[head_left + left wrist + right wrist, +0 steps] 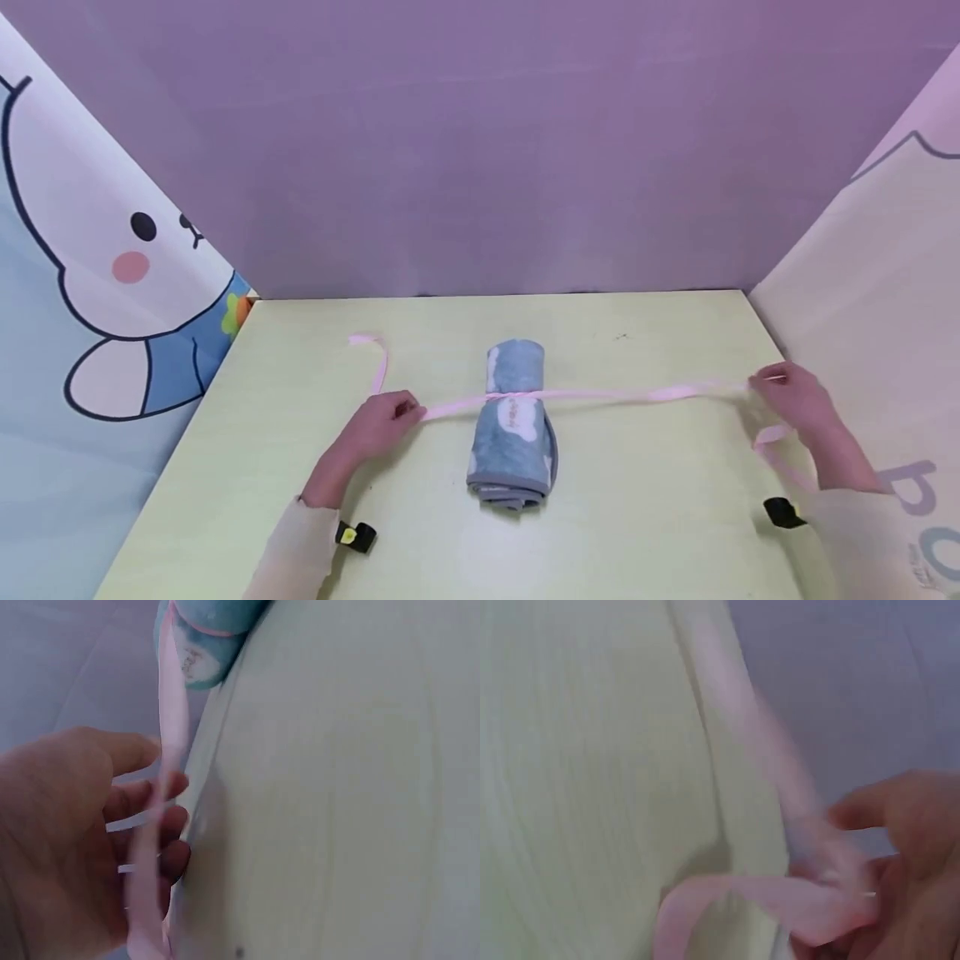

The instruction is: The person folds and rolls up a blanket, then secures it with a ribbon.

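A rolled blue-grey plush towel (506, 457) with white patches lies on the table, its layered end toward me. Around its middle runs a pink ribbon (585, 395), stretched out to both sides. My left hand (378, 425) holds the ribbon left of the roll, and a loose tail curves away behind that hand. Far to the right, my right hand (799, 402) grips the other length, with its tail hanging down near the wrist. In the left wrist view the ribbon (174, 712) crosses the curled fingers; the right wrist view is blurred around the fingers.
The pale table (645, 517) ends at a purple back wall (495, 167). Printed panels stand on both sides, the left one (112, 275) with a cartoon animal. A black wrist strap (362, 537) sits on the left sleeve, another (783, 512) by the right.
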{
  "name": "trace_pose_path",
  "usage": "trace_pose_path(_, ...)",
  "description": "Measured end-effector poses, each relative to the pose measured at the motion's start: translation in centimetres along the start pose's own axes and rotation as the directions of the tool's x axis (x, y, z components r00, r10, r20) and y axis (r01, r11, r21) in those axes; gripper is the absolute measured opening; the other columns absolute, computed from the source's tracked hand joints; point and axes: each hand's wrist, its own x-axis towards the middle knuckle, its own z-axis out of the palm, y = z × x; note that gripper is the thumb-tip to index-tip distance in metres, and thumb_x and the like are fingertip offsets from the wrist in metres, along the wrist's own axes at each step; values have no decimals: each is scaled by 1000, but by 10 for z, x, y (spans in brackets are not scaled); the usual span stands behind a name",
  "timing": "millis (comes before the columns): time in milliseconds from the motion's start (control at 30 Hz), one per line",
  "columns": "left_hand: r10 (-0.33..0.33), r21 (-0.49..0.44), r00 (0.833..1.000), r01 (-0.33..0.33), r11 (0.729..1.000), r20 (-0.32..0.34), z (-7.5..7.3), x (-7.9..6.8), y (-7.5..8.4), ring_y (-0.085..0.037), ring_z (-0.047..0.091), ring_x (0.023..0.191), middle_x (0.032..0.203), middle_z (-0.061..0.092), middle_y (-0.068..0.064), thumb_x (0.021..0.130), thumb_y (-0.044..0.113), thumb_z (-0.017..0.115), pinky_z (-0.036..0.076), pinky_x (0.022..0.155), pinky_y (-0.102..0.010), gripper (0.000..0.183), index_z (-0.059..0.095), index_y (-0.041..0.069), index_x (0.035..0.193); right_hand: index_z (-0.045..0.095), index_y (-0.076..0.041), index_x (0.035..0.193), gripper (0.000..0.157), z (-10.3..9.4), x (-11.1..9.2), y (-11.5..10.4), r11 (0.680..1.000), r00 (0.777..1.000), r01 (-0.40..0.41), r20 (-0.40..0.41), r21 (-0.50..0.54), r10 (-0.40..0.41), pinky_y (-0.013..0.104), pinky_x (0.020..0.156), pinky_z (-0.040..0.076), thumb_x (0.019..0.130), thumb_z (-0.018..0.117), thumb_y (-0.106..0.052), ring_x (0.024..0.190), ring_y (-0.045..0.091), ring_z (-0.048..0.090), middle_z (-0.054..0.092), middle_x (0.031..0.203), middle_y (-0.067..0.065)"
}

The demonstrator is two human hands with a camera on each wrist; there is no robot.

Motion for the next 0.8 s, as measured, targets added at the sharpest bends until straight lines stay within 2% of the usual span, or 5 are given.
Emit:
trace_pose_path(100, 59, 49, 997, -57, 997, -41, 4, 4, 15, -17, 59, 84, 96, 63, -1, 99, 26, 58, 49, 75, -38, 20, 67, 12, 109, 50, 11, 124, 45, 17, -5, -28, 963, 986, 167, 8, -212, -169, 54, 74, 44, 99, 51, -27, 92, 46, 57, 54, 116, 36)
trace_pose_path(233, 119, 43, 992, -118, 992, -34, 16, 17, 44, -25, 58, 110, 123, 59, -8, 101, 29, 54, 46, 91, -43, 32, 59, 9, 125, 54, 5, 128, 40, 56, -14, -88, 939, 947, 320, 60, -129, -315, 58, 82, 44, 101, 52, -25, 97, 42, 59, 56, 125, 28)
trace_pose_path(433, 74, 72, 997, -73, 995, -12, 45, 39, 81, -15, 61, 75, 87, 65, 1, 103, 39, 45, 49, 67, -36, 32, 57, 14, 119, 61, -1, 122, 36, 134, -17, -159, 870, 818, 487, 308, 80, -486, 52, 92, 46, 99, 57, -29, 112, 34, 57, 63, 119, 15)
trace_pose_path(533, 31, 127, 998, -24, 992, -56, 53, 45, 91, -14, 52, 56, 62, 53, 4, 102, 42, 44, 43, 52, -33, 28, 58, 18, 102, 64, -5, 114, 34, 159, -14, -171, 873, 792, 475, 378, 111, -479, 42, 79, 50, 98, 58, -34, 93, 24, 62, 66, 101, 8)
trace_pose_path(800, -18, -31, 991, 14, 999, -129, 57, 52, 93, -12, 41, 48, 52, 39, 6, 95, 48, 57, 33, 47, -29, 42, 51, 19, 66, 48, 1, 74, 43, 172, -4, -160, 907, 837, 146, 439, 394, -325, 26, 48, 27, 99, 57, -32, 50, 14, 30, 34, 58, -1)
